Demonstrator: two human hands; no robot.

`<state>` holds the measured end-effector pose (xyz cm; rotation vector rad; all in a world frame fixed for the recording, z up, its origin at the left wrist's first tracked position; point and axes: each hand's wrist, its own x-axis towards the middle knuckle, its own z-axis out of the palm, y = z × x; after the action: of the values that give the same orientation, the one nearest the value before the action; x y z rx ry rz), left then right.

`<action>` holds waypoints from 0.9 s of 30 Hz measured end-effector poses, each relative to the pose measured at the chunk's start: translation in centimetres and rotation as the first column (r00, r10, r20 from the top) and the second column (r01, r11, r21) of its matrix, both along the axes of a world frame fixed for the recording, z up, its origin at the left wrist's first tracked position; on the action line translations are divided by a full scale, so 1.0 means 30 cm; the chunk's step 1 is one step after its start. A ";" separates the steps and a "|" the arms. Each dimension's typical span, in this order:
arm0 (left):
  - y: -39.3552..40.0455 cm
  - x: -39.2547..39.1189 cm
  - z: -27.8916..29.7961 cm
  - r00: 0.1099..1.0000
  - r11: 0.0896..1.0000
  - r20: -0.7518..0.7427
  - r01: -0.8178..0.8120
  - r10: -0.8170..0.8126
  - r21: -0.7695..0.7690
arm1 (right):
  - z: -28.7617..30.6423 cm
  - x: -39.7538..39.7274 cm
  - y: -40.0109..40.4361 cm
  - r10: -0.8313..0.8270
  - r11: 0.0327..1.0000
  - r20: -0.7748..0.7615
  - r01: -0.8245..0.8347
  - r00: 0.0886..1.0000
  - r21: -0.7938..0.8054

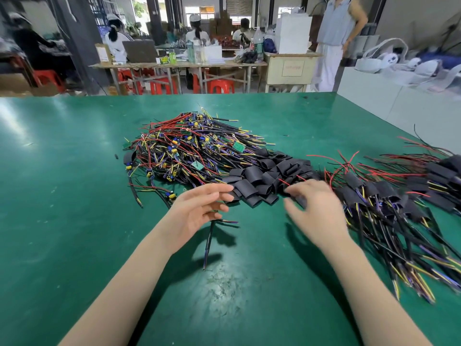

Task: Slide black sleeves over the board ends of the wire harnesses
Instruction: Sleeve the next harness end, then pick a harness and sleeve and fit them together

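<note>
A wire harness (pixel 209 236) is held loosely in the left hand (pixel 197 208), apparently kept ready for sleeving, while the blurred right hand (pixel 314 208), fingers spread, is placed over the heap of black sleeves (pixel 264 176), its grip not discernible.

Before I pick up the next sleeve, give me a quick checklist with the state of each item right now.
1. Loose black sleeves within reach: ok, the pile lies just beyond both hands.
2. Left hand has a harness: ok, a black cable hangs down from its fingers.
3. That harness's board end exposed and ready: cannot tell, the hand hides it.
4. Right hand free for a sleeve: cannot tell, it is blurred at the pile's edge.
5. Unsleeved harnesses left to do: ok, a large heap remains behind.
6. Finished sleeved harnesses kept apart: ok, they lie to the right.
</note>
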<state>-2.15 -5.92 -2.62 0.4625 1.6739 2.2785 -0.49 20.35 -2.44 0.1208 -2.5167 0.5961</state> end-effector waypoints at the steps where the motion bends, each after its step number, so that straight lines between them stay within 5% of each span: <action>1: -0.001 0.000 -0.002 1.000 1.000 0.000 0.001 -0.001 -0.001 | -0.018 -0.011 -0.025 0.101 0.994 0.053 -0.103 0.994 0.044; 3: 0.000 0.000 -0.004 1.000 1.000 0.000 0.005 -0.005 -0.006 | -0.045 -0.036 -0.060 0.235 0.958 0.155 -0.256 0.959 0.129; 7: 0.000 -0.002 -0.009 1.000 1.000 -0.010 0.007 -0.008 -0.018 | -0.091 -0.071 -0.081 0.170 0.910 0.292 -0.264 0.941 0.320; 12: -0.001 -0.009 -0.008 1.000 0.998 0.018 -0.023 0.022 0.050 | -0.100 -0.061 -0.073 0.162 0.943 0.313 -0.240 0.936 0.232; 17: -0.020 -0.034 0.009 0.921 0.935 -0.218 -0.345 0.321 -0.082 | -0.091 -0.060 -0.080 0.125 0.943 0.312 -0.210 0.942 0.259; 20: -0.046 -0.091 0.031 0.757 0.736 -0.488 -0.611 0.435 -0.292 | -0.083 -0.058 -0.082 0.134 0.936 0.278 -0.214 0.951 0.279; 23: -0.088 -0.195 0.052 0.567 0.338 -0.788 -0.810 0.240 -0.480 | -0.079 -0.053 -0.082 0.151 0.926 0.230 -0.218 0.962 0.307; 27: -0.143 -0.352 0.081 0.623 -0.050 -0.779 -0.778 0.073 -0.627 | -0.080 -0.046 -0.092 0.148 0.951 0.267 -0.211 0.952 0.226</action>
<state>-12.70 -10.20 -0.20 0.1257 3.5800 0.4799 -1.87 17.60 -4.83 0.3981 -2.8382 0.3762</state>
